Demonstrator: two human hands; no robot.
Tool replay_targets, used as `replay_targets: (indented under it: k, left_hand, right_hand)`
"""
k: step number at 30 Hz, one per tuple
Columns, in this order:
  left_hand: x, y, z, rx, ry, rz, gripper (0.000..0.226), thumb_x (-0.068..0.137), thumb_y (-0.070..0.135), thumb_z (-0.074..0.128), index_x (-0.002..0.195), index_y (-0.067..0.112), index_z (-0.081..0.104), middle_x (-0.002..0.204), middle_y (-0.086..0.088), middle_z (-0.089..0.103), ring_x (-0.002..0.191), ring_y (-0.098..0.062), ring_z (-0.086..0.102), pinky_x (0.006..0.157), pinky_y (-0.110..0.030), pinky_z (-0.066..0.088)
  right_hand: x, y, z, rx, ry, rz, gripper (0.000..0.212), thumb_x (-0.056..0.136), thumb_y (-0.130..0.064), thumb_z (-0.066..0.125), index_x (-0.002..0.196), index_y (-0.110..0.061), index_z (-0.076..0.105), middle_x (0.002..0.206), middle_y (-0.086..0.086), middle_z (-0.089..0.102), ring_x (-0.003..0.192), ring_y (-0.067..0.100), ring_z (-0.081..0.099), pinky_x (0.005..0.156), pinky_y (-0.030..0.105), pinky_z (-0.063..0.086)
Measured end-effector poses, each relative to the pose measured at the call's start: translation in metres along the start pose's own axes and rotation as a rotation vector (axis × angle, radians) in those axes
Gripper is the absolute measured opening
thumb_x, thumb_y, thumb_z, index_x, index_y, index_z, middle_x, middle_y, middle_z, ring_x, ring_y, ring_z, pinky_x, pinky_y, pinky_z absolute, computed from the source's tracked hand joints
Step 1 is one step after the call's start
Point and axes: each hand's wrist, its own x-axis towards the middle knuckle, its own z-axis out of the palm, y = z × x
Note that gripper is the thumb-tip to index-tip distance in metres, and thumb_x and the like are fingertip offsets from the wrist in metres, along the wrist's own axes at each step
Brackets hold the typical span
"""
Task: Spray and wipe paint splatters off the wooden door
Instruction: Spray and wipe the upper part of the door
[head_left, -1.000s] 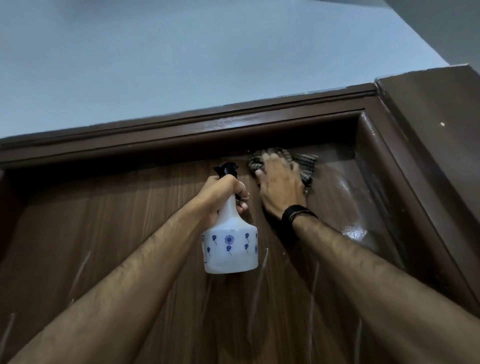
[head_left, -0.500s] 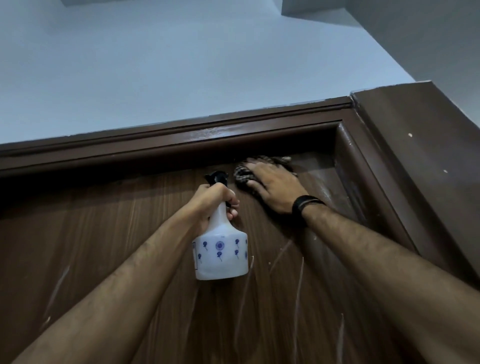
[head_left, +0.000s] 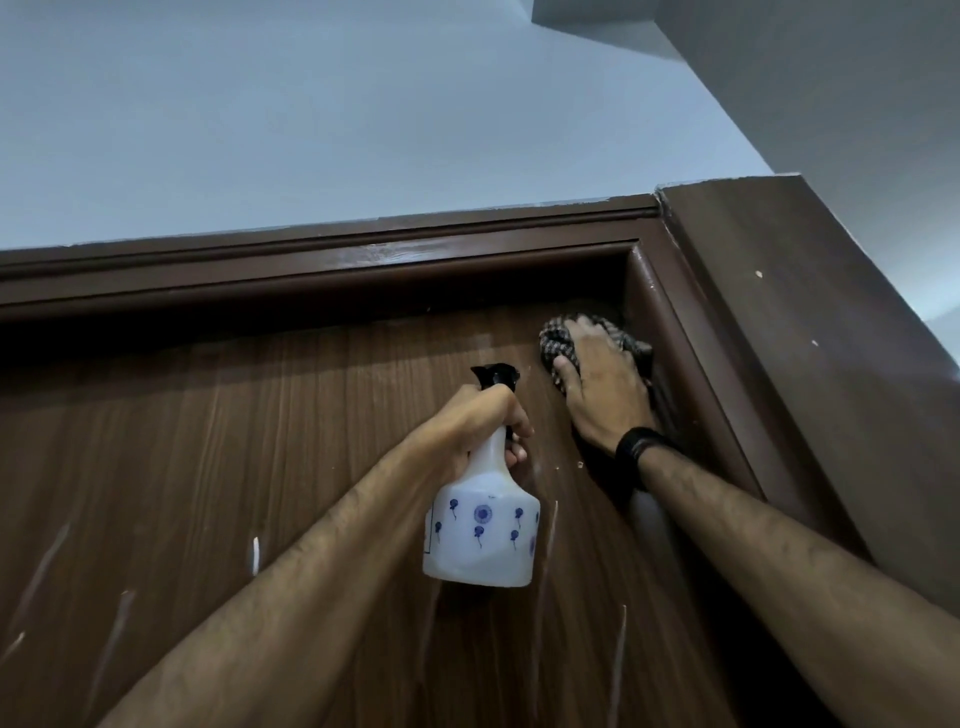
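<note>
Fingers (head_left: 587, 338) pressing cloth (head_left: 558, 338) on door (head_left: 260, 441), spray bottle (head_left: 480, 535) alongside

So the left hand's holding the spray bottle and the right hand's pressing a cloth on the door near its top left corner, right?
Not quite: the corner is wrong. The head view shows the right hand pressing the cloth on the door near its top right corner, beside the frame. The rest holds: the left hand grips the spray bottle.
</note>
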Motion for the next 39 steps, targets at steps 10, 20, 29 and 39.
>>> replay_targets:
  k: [10, 20, 29, 39]
  left_hand:
    - [0.001, 0.001, 0.017, -0.061, 0.007, -0.013, 0.009, 0.079, -0.003, 0.061, 0.087, 0.000, 0.058, 0.065, -0.013, 0.061, 0.048, -0.019, 0.056, 0.048, -0.026, 0.046]
    - [-0.051, -0.026, 0.004, -0.189, -0.035, -0.020, 0.016, 0.082, -0.007, 0.057, 0.089, 0.007, 0.056, 0.072, -0.011, 0.056, 0.049, -0.016, 0.055, 0.044, -0.023, 0.045]
    - [-0.088, -0.072, 0.028, -0.207, -0.043, -0.087, 0.017, 0.083, -0.010, 0.058, 0.089, 0.006, 0.057, 0.061, -0.008, 0.055, 0.047, -0.017, 0.055, 0.043, -0.024, 0.044]
    - [-0.104, -0.096, 0.040, -0.170, 0.024, -0.106, 0.020, 0.080, -0.009, 0.055, 0.069, 0.008, 0.053, 0.054, -0.011, 0.051, 0.048, -0.024, 0.052, 0.045, -0.025, 0.043]
  right_hand:
    - [-0.008, 0.007, -0.011, -0.006, -0.063, 0.015, 0.052, 0.105, -0.035, 0.039, 0.154, -0.018, 0.030, 0.162, 0.001, 0.026, 0.150, 0.017, 0.019, 0.120, 0.037, 0.022]
    - [-0.073, -0.012, -0.006, -0.009, -0.133, -0.106, 0.055, 0.105, -0.037, 0.037, 0.157, -0.024, 0.022, 0.164, -0.004, 0.020, 0.152, 0.012, 0.012, 0.123, 0.043, 0.013]
    - [-0.059, -0.006, -0.008, 0.002, -0.103, 0.013, 0.053, 0.105, -0.035, 0.038, 0.155, -0.020, 0.026, 0.163, 0.001, 0.023, 0.151, 0.019, 0.016, 0.121, 0.051, 0.018]
    - [-0.123, -0.008, -0.015, 0.001, -0.174, -0.159, 0.054, 0.106, -0.035, 0.038, 0.157, -0.024, 0.024, 0.164, -0.004, 0.020, 0.152, 0.013, 0.013, 0.122, 0.042, 0.013]
